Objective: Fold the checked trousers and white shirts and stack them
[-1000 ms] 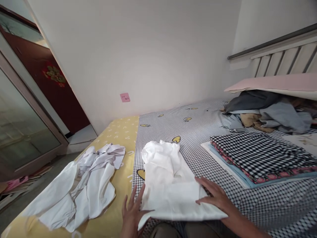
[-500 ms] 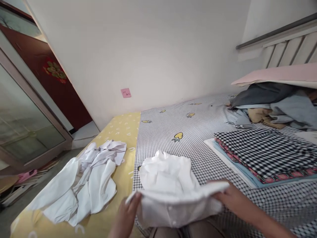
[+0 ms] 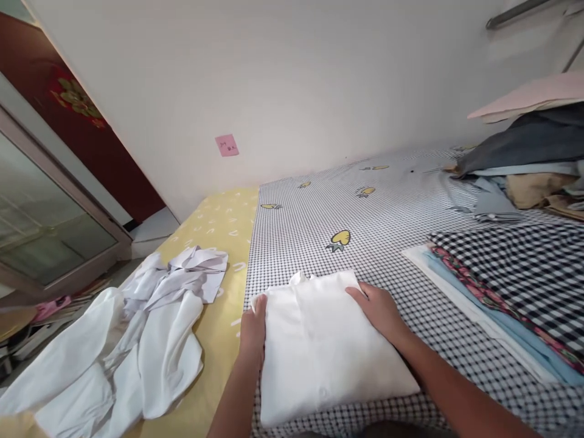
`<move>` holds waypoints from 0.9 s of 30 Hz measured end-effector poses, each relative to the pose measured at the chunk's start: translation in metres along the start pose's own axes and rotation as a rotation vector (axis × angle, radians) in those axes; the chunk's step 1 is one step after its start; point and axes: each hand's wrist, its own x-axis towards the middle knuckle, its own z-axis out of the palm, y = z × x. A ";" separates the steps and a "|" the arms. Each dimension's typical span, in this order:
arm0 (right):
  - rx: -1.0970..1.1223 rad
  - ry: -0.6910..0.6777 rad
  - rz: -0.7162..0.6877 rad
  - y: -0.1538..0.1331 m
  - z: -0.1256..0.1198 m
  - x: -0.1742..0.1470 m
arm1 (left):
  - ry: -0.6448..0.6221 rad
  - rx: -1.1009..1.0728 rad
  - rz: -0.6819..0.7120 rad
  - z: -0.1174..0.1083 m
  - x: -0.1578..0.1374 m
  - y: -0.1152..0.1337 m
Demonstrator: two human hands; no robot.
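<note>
1. The folded white shirt point(image 3: 328, 350) is a neat, roughly square bundle, smooth on top with a little collar edge poking up at the far side. It lies flat on the checked bedsheet point(image 3: 387, 213), right in front of the person near the bed's close edge.
2. The left hand point(image 3: 253, 328) sits on the shirt's left edge, fingers curled over it, gripping the fabric.
3. The right hand point(image 3: 376, 309) rests on the far right corner, fingers pressed on the cloth; can't tell if it's pinching or just holding it down.
4. To the left, a crumpled white garment point(image 3: 137, 340) sprawls on the yellow sheet point(image 3: 219, 231).
5. To the right, well apart, is a stack of folded cloth point(image 3: 511, 286) with a black-and-white checked piece on top.
</note>
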 end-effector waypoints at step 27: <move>-0.465 -0.376 -0.359 -0.087 0.061 -0.069 | 0.049 0.322 0.012 0.023 -0.001 0.016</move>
